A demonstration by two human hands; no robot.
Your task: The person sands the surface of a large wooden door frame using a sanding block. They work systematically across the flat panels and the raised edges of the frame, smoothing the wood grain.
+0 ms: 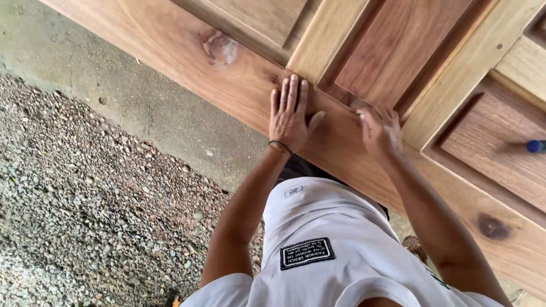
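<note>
A large panelled wooden door [239,79] lies flat in front of me, running from upper left to lower right. My left hand [289,116] rests palm down on its outer frame rail, fingers together and thumb spread, with a dark band on the wrist. My right hand [378,131] is curled with its fingertips pressed at the moulded edge of a recessed panel [392,45]; whether it grips something small is hidden by the fingers. A pale filled patch [219,48] sits on the rail to the left of my left hand.
A blue object [536,146] lies on a panel at the right edge. A dark knot [492,226] marks the rail at lower right. Beside the door are a concrete strip [131,96] and loose gravel [79,204].
</note>
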